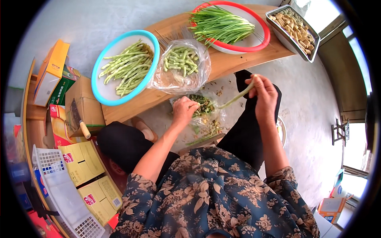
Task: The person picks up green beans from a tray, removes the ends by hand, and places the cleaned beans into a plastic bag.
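Note:
My right hand (264,95) pinches the upper end of a long pale green bean (236,98), which slants down to the left. My left hand (183,109) is closed, fingertips pinched on something small that I cannot make out, over a plastic bag of green and yellow scraps (202,98) below the table edge. On the wooden table (222,63) are a blue-rimmed bowl of long beans (125,69), a clear bag of cut bean pieces (180,61) and a red-rimmed bowl of green leafy stalks (222,25).
A metal tray of cut pieces (295,29) sits at the far right. At left stand cardboard boxes (83,99), a knife (82,126) and a white plastic basket (63,186). My knees flank scraps on the floor (212,129).

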Demonstrator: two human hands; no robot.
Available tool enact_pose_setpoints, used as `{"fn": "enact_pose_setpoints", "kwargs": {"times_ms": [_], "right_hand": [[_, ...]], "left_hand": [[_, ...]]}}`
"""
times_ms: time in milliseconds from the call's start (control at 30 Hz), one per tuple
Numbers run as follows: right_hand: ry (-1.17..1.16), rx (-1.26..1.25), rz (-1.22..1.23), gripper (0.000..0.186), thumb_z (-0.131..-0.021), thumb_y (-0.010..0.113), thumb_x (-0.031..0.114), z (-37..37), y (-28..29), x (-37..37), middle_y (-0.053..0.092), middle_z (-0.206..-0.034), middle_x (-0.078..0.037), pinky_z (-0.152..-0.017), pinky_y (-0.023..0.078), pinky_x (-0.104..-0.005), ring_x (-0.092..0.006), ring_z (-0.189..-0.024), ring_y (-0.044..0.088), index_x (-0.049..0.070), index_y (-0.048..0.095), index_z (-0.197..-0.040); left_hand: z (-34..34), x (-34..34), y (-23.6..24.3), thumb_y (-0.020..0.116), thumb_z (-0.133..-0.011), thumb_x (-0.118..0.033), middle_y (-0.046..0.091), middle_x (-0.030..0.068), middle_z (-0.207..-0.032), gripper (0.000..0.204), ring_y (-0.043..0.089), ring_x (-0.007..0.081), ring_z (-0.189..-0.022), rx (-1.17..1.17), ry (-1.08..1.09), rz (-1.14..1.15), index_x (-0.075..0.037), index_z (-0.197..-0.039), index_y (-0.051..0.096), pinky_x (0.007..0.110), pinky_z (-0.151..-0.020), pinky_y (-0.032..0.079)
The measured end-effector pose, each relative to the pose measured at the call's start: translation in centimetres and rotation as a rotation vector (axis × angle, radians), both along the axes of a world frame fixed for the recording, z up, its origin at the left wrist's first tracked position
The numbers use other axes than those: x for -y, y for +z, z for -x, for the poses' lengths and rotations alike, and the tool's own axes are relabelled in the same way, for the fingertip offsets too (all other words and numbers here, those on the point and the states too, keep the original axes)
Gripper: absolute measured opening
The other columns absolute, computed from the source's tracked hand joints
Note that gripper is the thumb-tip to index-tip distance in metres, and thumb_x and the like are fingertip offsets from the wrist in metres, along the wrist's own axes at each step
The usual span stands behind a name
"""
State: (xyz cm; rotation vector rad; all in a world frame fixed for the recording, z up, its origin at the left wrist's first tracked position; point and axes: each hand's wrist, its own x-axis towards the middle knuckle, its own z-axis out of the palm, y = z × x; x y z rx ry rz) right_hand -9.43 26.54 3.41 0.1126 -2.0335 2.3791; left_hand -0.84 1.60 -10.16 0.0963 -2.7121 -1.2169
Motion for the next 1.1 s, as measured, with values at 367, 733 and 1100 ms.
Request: {"fn": "enact_pose_setpoints", "kwargs": {"times_ms": [367,733,1100], "right_hand": [[-0.036,0.109,0.092,0.024,-0.092,0.061,0.022,-0.6,-1.0,-1.2,0.067,-0.088,-0.009,-0.056,0.040,-0.0196,-0.0066,-0.057,0.049,-0.001,0.063,-0.100],[0.040,0.147,0.284,0.022,-0.094,0.058,0.022,-0.6,-1.4,1.4,0.067,-0.090,-0.011,-0.060,0.042,-0.0208,-0.0086,-0.059,0.050,0.001,0.061,-0.100],[0.234,0.218,0.212,0.020,-0.094,0.058,0.021,-0.9,-1.3,2.2,0.066,-0.092,-0.009,-0.062,0.044,-0.0220,-0.0096,-0.063,0.055,0.002,0.060,-0.101]], "left_hand": [[2.0,-1.1,1.8,0.066,-0.081,-0.008,0.062,0.0092,-0.092,0.020,0.059,0.0284,-0.086,-0.009,-0.088,0.171,-0.006,-0.100,0.069,0.037,-0.077,0.046],[1.2,-1.5,9.4,0.067,-0.081,-0.021,0.059,0.0069,-0.087,0.025,0.056,0.0237,-0.087,-0.156,-0.447,0.162,-0.003,-0.099,0.068,0.035,-0.081,0.044],[-0.1,-0.6,8.6,0.068,-0.079,-0.015,0.056,0.0096,-0.083,0.017,0.055,0.0260,-0.082,-0.129,-0.380,0.137,-0.003,-0.091,0.066,0.037,-0.079,0.042]]}}
